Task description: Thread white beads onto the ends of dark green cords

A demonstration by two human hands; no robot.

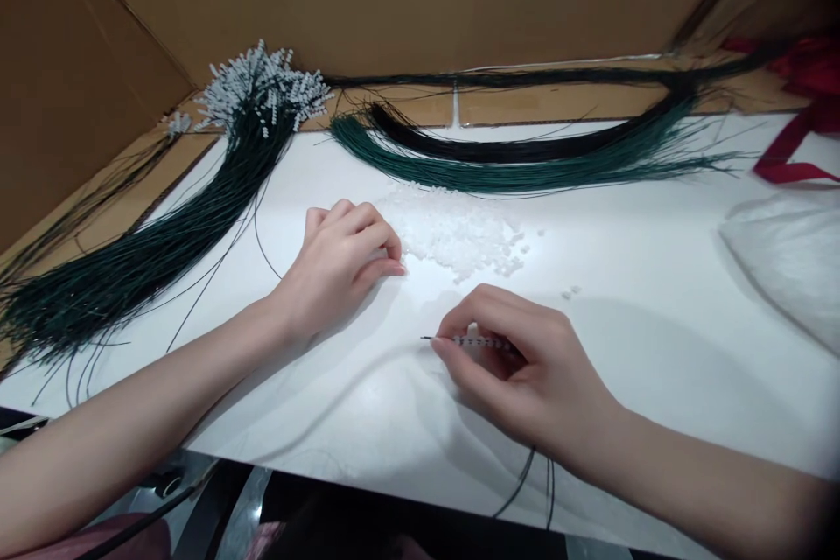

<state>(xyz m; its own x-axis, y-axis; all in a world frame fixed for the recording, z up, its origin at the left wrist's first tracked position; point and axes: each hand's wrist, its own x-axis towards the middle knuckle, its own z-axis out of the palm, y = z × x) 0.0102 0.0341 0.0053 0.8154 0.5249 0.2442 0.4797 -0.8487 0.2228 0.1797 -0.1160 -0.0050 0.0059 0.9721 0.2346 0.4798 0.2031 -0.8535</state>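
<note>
My right hand (518,367) pinches a thin dark green wire (430,339) with several small white beads threaded near its tip; the wire's tail runs out under my wrist toward the table's near edge. My left hand (345,258) rests on the white table (367,402) with fingers curled, its fingertips touching the edge of a loose pile of white beads (459,232). Whether it holds a bead between the fingertips is hidden.
A thick bundle of green wires with white beaded tips (255,92) fans out at the left. A bundle of bare green and black wires (525,162) lies across the back. A clear plastic bag (787,267) and red ribbon (797,136) sit at the right. Cardboard walls surround the table.
</note>
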